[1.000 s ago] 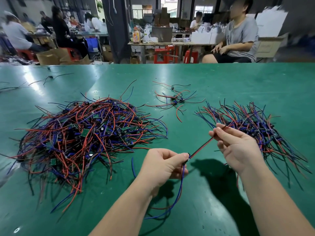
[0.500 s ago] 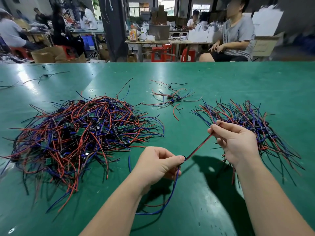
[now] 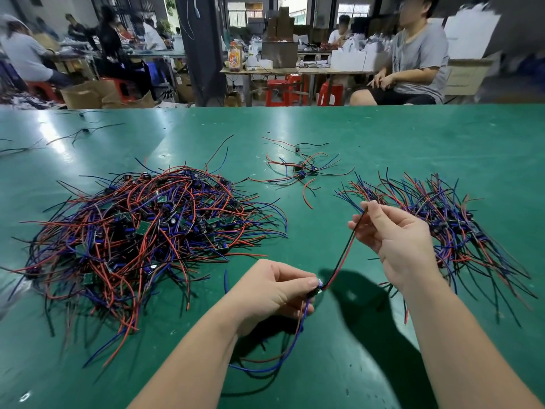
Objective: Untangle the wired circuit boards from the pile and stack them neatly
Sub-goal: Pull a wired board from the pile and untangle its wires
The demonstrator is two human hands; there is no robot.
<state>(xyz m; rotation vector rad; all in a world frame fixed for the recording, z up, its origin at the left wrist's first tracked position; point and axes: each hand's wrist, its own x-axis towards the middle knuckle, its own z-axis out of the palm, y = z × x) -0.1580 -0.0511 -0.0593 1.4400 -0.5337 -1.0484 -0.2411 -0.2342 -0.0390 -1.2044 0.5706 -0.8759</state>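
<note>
**Wire pair drawn out straight, board free of the pile**

The left hand [image 3: 274, 287] pinches 1 small board [image 3: 316, 286] at thumb and fingertip, its blue wires [image 3: 283, 358] looping below. The right hand [image 3: 395, 237] pinches the red-and-black pair [image 3: 343, 255] near its far end. Over the last second that hand has lifted and slid outward, so the pair now runs longer and steeper between the 2 hands. The board hangs above the tabletop [image 3: 413, 143], between the pile [image 3: 141, 228] and the stack [image 3: 460, 225]. It looks untangled and ready to lay on the stack.
</note>
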